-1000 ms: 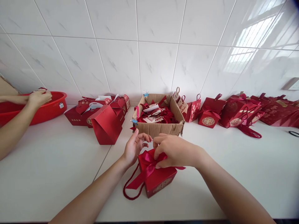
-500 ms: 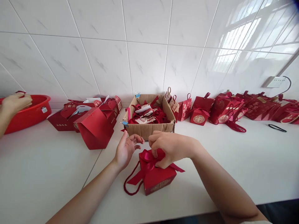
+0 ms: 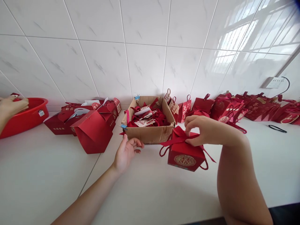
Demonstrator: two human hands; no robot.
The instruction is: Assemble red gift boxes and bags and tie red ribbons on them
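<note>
My right hand point(image 3: 203, 130) pinches the ribbon bow on top of a small red gift box point(image 3: 185, 155) and holds it lifted just above the white counter, right of the cardboard box point(image 3: 150, 132). The gift box has a gold round emblem on its front and a red cord handle hanging at its sides. My left hand point(image 3: 126, 151) hovers over the counter by the cardboard box's front left corner, fingers loosely curled and holding nothing. The cardboard box is full of red ribbons and paper tags.
Folded red gift boxes point(image 3: 93, 129) lie left of the cardboard box. A row of finished red boxes point(image 3: 236, 107) lines the tiled wall at the right. Another person's hand point(image 3: 10, 106) rests on a red basin point(image 3: 25, 115) at far left. A black loop point(image 3: 277, 128) lies at the right.
My right hand has lifted the gift box by its bow and carried it to the right. My left hand let go of the bow and stayed near the cardboard box.
</note>
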